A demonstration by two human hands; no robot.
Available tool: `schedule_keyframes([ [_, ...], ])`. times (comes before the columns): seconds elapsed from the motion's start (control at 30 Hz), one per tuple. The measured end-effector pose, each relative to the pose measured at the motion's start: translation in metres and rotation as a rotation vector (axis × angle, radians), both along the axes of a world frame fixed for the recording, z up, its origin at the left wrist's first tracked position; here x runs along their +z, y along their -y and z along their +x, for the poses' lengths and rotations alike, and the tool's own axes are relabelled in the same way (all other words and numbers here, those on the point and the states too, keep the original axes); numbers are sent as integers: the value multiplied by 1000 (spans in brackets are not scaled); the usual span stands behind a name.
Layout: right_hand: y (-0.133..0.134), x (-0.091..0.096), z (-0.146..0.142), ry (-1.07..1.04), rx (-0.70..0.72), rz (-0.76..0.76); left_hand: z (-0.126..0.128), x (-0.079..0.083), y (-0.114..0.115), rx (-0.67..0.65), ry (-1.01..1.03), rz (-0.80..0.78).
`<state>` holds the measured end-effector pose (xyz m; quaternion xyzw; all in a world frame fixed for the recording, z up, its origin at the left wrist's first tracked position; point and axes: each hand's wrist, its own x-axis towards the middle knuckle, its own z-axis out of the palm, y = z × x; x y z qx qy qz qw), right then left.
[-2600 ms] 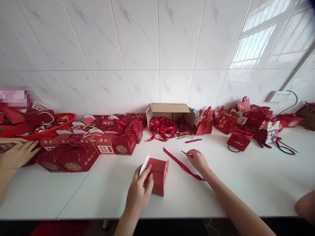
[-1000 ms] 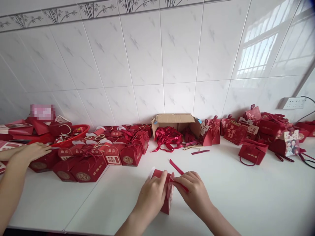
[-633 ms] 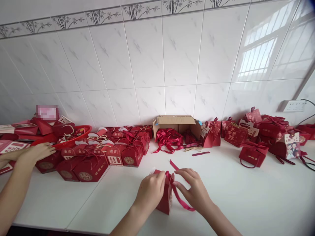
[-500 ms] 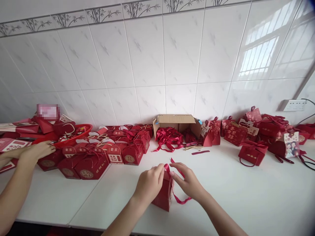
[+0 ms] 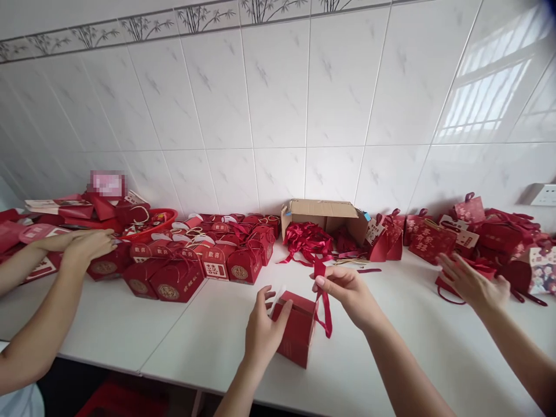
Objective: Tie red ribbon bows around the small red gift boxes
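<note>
The left hand (image 5: 263, 330), loosely spread, steadies a red box (image 5: 299, 331) on the bench (image 5: 412, 353); the right hand (image 5: 350, 289) pinches its ribbon (image 5: 325, 310). A cardboard box (image 5: 324, 211) sits behind, finished boxes (image 5: 182, 277) to the left, a neighbour's hand (image 5: 89, 246) far left, another hand (image 5: 473, 284) on the right

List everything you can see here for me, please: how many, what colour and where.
counter: one, white, along the tiled wall.
cardboard box: one, brown, open, at the wall.
loose ribbons: a heap, red, spilling from the cardboard box.
finished boxes: many, red, left of centre.
basket: one, red, far left.
gift bags: several, red, right side.
wall socket: one, white, far right.
co-worker's hands: two, far left, at the finished boxes.
another co-worker's hand: one, right, by the gift bags.
gift box: one, red, front centre.
ribbon: one, red, hanging beside the gift box.
left hand: against the gift box.
right hand: pinching the ribbon.
</note>
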<state>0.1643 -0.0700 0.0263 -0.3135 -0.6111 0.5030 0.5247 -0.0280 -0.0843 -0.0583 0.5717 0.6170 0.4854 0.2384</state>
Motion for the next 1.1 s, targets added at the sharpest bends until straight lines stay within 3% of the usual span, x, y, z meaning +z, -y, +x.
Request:
schedule_keyframes([
  [0.23, -9, 7, -8, -93, 98, -32, 7, -2, -10, 20, 48, -32],
  [0.4, -27, 3, -15, 259, 460, -82, 11, -10, -9, 28, 111, 20],
  [0.5, -41, -6, -20, 346, 587, -92, 12, -12, -9, 53, 175, 6],
  [0.6, -47, -12, -23, 313, 639, -116, 10, -9, -10, 3, 299, -10],
  [0.8, -46, -12, -25, 232, 778, -194, -3, 8, -4, -275, 603, -130],
  [0.93, -46, -12, -29, 287, 837, -253, -10, 10, 2, -264, 671, -136],
  [1.1, -44, -13, -26, 299, 817, -216, -9, 5, 6, -310, 681, -132],
])
